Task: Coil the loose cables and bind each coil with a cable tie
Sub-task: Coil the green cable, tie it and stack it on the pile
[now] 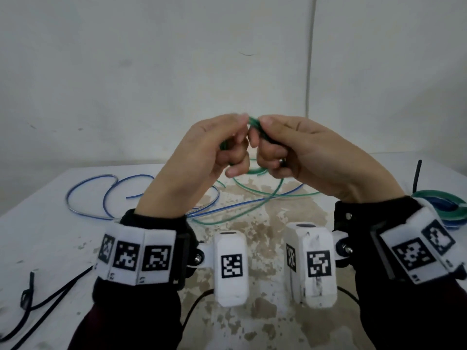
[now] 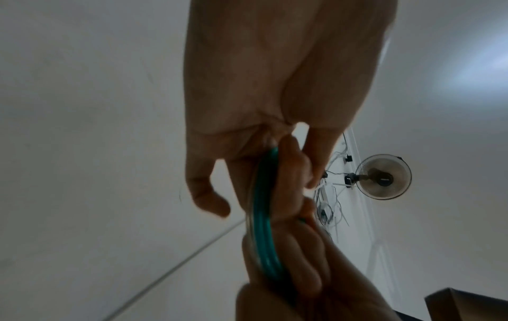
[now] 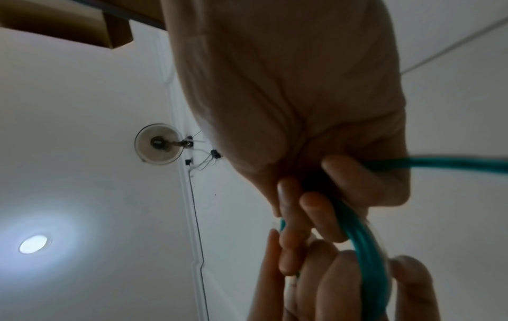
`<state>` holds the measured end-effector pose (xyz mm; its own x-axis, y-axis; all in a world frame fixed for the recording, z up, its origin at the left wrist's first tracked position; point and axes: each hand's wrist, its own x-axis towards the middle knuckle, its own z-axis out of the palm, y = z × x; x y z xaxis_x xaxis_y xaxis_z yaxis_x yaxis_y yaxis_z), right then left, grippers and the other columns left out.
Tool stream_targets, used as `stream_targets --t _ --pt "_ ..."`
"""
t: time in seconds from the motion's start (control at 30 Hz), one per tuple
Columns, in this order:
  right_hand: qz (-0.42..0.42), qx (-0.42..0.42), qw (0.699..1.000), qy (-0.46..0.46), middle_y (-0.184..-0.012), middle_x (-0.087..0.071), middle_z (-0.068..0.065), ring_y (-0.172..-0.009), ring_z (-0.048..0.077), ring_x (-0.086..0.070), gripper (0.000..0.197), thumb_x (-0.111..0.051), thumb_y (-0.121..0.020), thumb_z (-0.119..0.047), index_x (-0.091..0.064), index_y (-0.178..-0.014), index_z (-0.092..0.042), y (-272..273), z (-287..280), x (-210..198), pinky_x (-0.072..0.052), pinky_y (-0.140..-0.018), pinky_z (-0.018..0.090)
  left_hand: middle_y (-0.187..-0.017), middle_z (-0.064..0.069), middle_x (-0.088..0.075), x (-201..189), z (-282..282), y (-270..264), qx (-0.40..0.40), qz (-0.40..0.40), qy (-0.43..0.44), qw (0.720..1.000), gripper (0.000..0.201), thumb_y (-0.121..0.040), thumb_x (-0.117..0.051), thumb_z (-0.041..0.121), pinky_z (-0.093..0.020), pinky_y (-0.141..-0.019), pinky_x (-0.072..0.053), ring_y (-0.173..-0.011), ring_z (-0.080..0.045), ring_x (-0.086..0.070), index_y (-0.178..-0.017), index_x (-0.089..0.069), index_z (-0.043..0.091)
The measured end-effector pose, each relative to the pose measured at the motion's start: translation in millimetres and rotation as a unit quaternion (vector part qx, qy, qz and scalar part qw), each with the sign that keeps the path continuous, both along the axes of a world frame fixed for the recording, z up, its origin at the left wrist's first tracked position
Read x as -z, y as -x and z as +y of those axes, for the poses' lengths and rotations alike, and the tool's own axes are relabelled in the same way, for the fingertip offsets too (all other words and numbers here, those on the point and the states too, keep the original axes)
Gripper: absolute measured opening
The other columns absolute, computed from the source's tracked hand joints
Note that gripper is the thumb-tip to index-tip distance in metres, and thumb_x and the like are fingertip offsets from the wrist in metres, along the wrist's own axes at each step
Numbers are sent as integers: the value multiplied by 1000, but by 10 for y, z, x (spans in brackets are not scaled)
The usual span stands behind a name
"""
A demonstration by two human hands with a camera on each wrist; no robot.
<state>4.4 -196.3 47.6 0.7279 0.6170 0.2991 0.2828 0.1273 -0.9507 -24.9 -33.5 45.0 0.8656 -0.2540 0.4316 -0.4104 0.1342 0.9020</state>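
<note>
While a finished green-and-blue coil (image 1: 452, 208) already lies at the table's (image 1: 50, 223) right edge, the work looks partly done at best: just above the near wrists, the left hand (image 1: 202, 152) and right hand (image 1: 300, 150) meet, raised over the table, both pinching and curling round a small bundle of the green cable (image 1: 254, 122). Its gathered loops run roughly left to right between the fingers, its tail dropping to the table, where beyond it the blue cable (image 1: 113, 188) sprawls uncoiled; I see no tie on either.
</note>
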Motion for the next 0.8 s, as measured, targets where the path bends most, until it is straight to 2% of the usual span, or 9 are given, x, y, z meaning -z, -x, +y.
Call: stream_targets --t 0.1,0.2,0.27,0.33,0.4,0.5,0.57,0.7,0.8 --pt "-10 11 1000 15 -54 -40 -5 -54 10 -44 36 -32 -103 -25 -56 -78 -13 10 24 0 -35 -52 19 -66 0 -46 5 23 15 -10 -22 -20 1000 32 -99 -36 16 -17 -45 -24 -50 -12 -19 -68 -40 9" --pt "2 -8 999 -37 -59 -58 0 -64 14 -56 40 -29 -102 -25 -59 -80 -10 24 82 -13 -48 -73 27 -61 -8 -24 -8 11 1 -48 -51 35 997 33 -101 -36 18 -21 -47 -18 -54 -19 -15 -70 -41 10" --pt "11 -12 998 -53 -54 -49 -2 -60 14 -49 40 -28 -102 -22 -54 -75 -9 26 85 -15 -48 -68 21 -60 -7 -16 -20 8 0 -40 -33 30 998 33 -100 -37 20 -24 -48 -17 -52 -19 -14 -69 -41 10" --pt "12 5 999 -36 -52 -36 -7 -56 13 -34 38 -30 -103 -22 -49 -71 -10 17 66 -5 -38 -57 16 -53 1 -20 -7 34 -7 -17 4 -14 1000 35 -100 -35 22 -21 -47 -21 -46 -14 -20 -68 -41 9" --pt "19 18 1000 -14 -52 -33 -7 -53 11 -33 38 -33 -102 -24 -48 -70 -12 14 66 4 -36 -56 17 -50 -3 -25 17 48 -14 -13 -10 -46 999 35 -102 -33 20 -18 -47 -24 -47 -13 -21 -70 -41 9" --pt "44 5 999 -26 -57 -49 -1 -60 14 -51 41 -32 -102 -29 -53 -72 -12 38 95 -2 -53 -74 33 -55 -19 -31 30 2 -30 -85 -62 -30 994 33 -101 -36 23 -17 -47 -26 -47 -17 -24 -71 -42 10" --pt "61 -8 998 -35 -61 -55 2 -68 15 -57 42 -32 -102 -29 -55 -73 -11 40 99 -6 -54 -84 41 -51 -5 -27 21 -18 -27 -111 -54 -4 992 35 -102 -36 23 -17 -46 -25 -44 -13 -25 -70 -42 9" --pt "68 13 998 -12 -55 -40 -5 -65 13 -53 39 -35 -101 -30 -50 -69 -15 -2 39 0 -54 -64 27 -52 3 -26 -16 25 -24 -40 51 5 998 37 -99 -36 27 -21 -48 -23 -45 -13 -24 -67 -45 10" --pt "42 30 998 24 -56 -44 -4 -68 10 -58 36 -35 -101 -29 -53 -74 -13 -12 -9 -12 -31 -41 17 -48 8 -35 -33 79 -16 -26 60 -1 998 36 -100 -32 21 -19 -47 -30 -46 -14 -28 -68 -43 9"
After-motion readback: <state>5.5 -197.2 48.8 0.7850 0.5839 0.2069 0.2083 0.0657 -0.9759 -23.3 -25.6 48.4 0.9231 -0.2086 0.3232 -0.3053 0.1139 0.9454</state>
